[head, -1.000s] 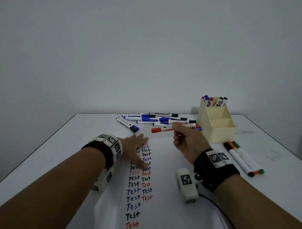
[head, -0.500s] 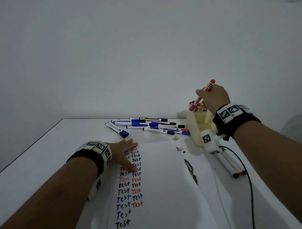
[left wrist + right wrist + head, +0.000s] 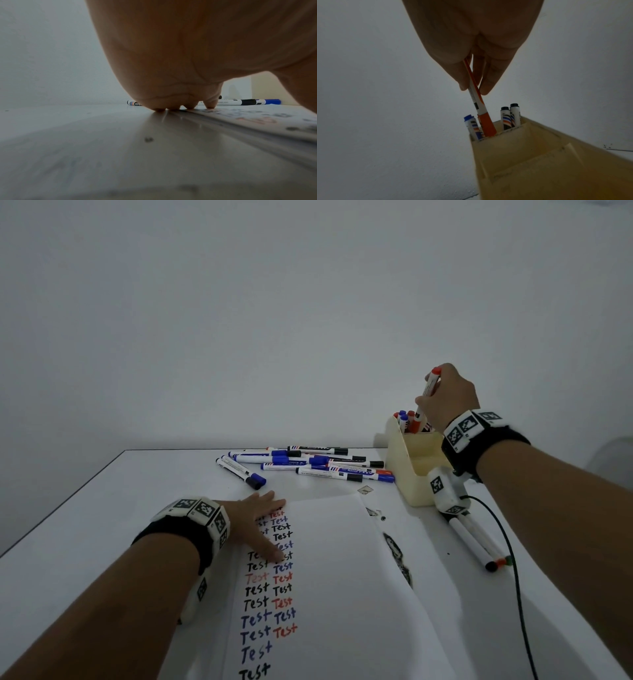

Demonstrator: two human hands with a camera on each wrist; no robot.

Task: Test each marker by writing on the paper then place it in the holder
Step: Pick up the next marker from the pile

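My right hand [image 3: 445,398] pinches a red marker [image 3: 424,398] nearly upright, cap end down, over the back left slot of the cream holder [image 3: 416,484]. In the right wrist view the red marker [image 3: 479,106] has its red cap just inside that slot, beside a blue-capped marker [image 3: 471,127]; two black-capped markers [image 3: 510,116] stand in the neighbouring slot of the holder [image 3: 539,162]. My left hand [image 3: 263,522] lies flat on the top left of the paper [image 3: 335,577], over columns of "Test" words. In the left wrist view its fingertips [image 3: 188,106] press on the table and the paper's edge [image 3: 257,119].
Several capped blue, black and red markers [image 3: 308,463] lie in a loose pile behind the paper, left of the holder. Three markers [image 3: 476,542] lie to the right of the paper under my right wrist. A black cable [image 3: 513,559] trails down the table's right side.
My right hand has carried the red marker from above the paper up and right to the holder, then turned it upright and lowered its cap into the slot. The left hand stays flat on the paper.
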